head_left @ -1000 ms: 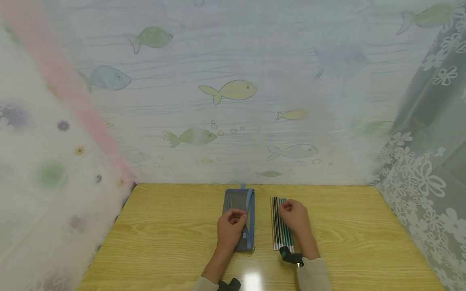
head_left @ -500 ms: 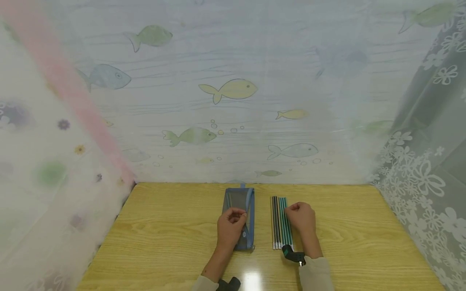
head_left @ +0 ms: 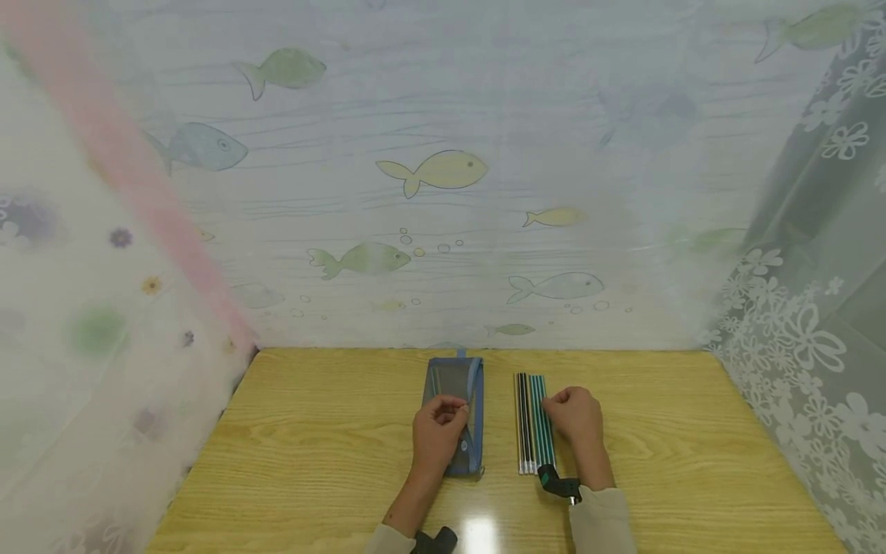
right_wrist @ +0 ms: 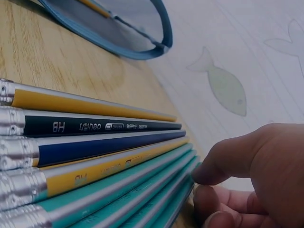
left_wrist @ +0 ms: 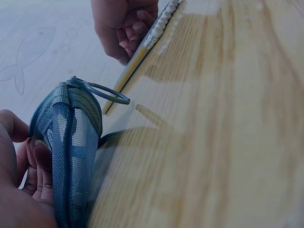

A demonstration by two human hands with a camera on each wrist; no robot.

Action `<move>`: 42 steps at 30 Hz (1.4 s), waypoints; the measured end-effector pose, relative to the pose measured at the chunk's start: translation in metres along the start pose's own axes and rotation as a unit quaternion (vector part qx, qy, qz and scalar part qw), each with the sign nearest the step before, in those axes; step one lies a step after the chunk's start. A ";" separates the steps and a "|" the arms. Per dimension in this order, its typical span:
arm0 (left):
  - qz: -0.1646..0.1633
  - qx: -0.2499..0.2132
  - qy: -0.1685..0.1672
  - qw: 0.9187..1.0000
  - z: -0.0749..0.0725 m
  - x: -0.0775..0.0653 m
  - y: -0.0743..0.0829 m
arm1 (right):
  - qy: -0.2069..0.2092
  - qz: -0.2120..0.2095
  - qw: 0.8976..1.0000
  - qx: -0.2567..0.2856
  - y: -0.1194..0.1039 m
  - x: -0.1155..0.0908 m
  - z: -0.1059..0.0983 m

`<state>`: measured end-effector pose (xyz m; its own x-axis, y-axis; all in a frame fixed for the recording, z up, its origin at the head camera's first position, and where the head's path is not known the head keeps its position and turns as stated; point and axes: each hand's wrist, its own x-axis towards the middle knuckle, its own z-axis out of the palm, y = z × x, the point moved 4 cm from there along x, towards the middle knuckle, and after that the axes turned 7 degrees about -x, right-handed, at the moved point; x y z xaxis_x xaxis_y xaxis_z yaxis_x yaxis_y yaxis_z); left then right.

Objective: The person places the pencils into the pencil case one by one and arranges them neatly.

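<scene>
Gap between pouch (head_left: 446, 377) and pencils (head_left: 537, 415)

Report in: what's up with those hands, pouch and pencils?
Left hand holding rectangular blue mesh pouch. Right hand at the teal side of a row of slim yellow, dark and teal pencils. Nothing visibly in the way.

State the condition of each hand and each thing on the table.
Pencil case: lying on the table, a pencil visible inside; zip state unclear.
Pull loop: sticking out, unheld.
Pencils: side by side in a row.
Left hand: pinching the case.
Right hand: fingers curled, at the row's green end; grip unclear.
</scene>
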<state>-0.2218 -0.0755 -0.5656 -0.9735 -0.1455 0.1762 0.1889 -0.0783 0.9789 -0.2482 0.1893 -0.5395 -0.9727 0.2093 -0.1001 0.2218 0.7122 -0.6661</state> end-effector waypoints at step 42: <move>-0.018 0.011 0.009 1.000 -0.001 0.000 -0.002 | -0.029 0.004 0.998 -0.049 -0.003 -0.008 -0.005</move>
<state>-0.2224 -0.0768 -0.5673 -0.9773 -0.1603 0.1386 0.1500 -0.0615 0.9868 -0.2402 0.1888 -0.5333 -0.9725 0.1776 -0.1503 0.2324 0.7734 -0.5898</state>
